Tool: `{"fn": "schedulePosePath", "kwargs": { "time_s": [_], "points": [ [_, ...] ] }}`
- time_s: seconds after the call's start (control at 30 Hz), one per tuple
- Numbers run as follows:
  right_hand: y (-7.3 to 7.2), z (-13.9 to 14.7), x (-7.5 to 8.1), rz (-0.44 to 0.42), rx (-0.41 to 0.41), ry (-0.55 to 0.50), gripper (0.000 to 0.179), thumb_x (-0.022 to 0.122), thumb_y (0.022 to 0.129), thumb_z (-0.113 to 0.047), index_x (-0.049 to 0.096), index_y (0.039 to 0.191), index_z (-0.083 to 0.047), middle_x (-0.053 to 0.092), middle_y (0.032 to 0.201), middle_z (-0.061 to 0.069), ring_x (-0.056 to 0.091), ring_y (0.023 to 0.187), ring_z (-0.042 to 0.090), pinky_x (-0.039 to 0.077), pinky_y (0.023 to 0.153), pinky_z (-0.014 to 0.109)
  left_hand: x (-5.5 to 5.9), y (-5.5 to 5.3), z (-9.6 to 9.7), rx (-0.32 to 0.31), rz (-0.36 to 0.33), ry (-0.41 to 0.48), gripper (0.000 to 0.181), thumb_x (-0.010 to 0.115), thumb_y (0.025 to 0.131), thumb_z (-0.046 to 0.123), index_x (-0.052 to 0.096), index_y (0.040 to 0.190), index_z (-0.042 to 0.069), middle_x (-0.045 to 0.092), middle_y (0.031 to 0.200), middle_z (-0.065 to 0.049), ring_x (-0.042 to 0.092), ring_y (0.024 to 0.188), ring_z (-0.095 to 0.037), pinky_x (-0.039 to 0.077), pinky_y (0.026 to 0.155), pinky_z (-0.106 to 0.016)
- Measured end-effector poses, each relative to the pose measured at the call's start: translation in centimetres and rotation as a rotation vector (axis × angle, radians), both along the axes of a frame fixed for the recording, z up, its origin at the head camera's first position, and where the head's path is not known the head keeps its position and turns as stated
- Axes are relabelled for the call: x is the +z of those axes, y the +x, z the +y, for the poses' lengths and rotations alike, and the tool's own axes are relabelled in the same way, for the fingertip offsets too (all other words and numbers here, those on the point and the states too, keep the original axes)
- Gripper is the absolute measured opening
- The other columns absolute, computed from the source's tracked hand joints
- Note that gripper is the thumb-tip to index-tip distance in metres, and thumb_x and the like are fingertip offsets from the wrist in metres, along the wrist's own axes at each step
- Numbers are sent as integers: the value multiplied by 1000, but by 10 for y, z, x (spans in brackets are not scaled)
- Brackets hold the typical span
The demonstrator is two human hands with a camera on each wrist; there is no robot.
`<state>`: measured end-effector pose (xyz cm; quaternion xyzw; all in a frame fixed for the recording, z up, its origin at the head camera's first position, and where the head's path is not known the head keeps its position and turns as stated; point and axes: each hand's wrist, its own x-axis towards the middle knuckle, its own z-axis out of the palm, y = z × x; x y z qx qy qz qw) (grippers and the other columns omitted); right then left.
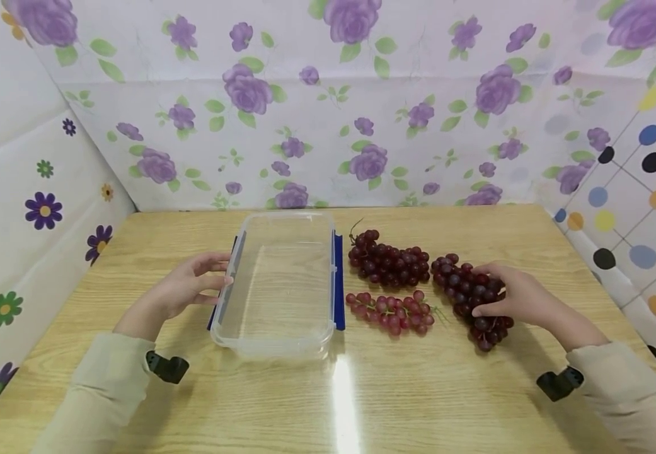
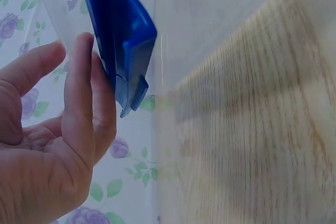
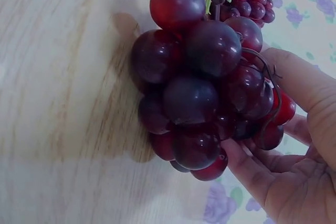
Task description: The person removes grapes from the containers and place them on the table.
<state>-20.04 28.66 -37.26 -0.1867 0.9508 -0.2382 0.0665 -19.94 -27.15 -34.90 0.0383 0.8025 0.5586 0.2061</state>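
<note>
A clear plastic container (image 1: 285,290) with blue side latches stands lidless on the table. My left hand (image 1: 194,284) is at its left side, fingers fairly straight and touching the rim by the blue latch (image 2: 123,40). On the right, my right hand (image 1: 517,296) grips a bunch of dark red grapes (image 1: 464,287), thumb on one side and fingers on the other. In the right wrist view those grapes (image 3: 191,98) rest close to the wood, with a thin curled stem beside the thumb.
Between container and right hand lie another dark grape bunch (image 1: 390,261) and, nearer me, a smaller pinkish-red bunch (image 1: 392,312) with green stems. The wooden table (image 1: 418,397) meets flower-patterned sheets (image 1: 316,126) at the back and sides.
</note>
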Motion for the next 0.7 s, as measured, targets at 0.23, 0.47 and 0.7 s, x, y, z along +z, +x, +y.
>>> {"fn": "schedulePosePath", "kwargs": {
  "time_s": [0.23, 0.47, 0.7],
  "points": [
    [-4, 2, 3, -1, 19, -54, 75, 77, 79, -35, 46, 135, 4, 50, 128, 31, 50, 112, 48, 48, 82, 55, 7, 3, 8, 52, 26, -85, 66, 59, 95, 21, 25, 147, -1, 33, 138, -28, 58, 99, -15, 53, 88, -35],
    [-11, -1, 17, 38, 12, -71, 69, 69, 87, -35, 42, 139, 3, 41, 139, 29, 39, 121, 50, 43, 88, 62, 30, 3, 17, 105, 111, -118, 69, 56, 96, 24, 19, 149, -1, 20, 148, -32, 37, 130, -44, 43, 101, -44],
    [-19, -5, 36, 145, -14, -4, 70, 65, 89, -38, 39, 142, -1, 35, 141, 32, 34, 124, 52, 34, 92, 68, 48, -6, 18, 152, 252, -168, 74, 53, 97, 36, 10, 154, 17, 9, 156, -23, 23, 138, -46, 29, 106, -60]
  ]
}}
